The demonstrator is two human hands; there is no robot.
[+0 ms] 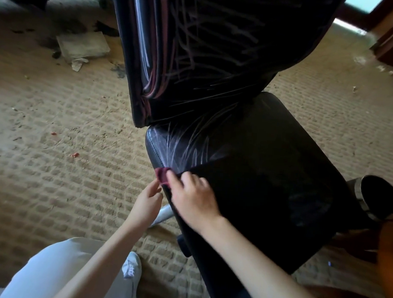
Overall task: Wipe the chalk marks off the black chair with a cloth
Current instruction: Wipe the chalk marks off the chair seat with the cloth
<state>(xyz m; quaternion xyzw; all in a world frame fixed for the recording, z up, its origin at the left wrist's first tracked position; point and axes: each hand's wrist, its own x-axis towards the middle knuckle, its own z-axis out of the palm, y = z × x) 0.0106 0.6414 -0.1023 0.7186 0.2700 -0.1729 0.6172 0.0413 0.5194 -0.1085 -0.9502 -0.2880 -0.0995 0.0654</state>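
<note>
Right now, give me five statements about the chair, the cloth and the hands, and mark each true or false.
1. The right hand holds a dark red cloth against the chair seat. True.
2. The seat is already free of chalk. False: white chalk marks still streak its back part, near the backrest.
3. The left hand grips the cloth as well. False: it is beside the seat edge with relaxed fingers, holding nothing.
4. The backrest carries scribbled lines too. True.
5. The chair stands on bare tiles. False: it stands on a tan woven carpet.
</note>
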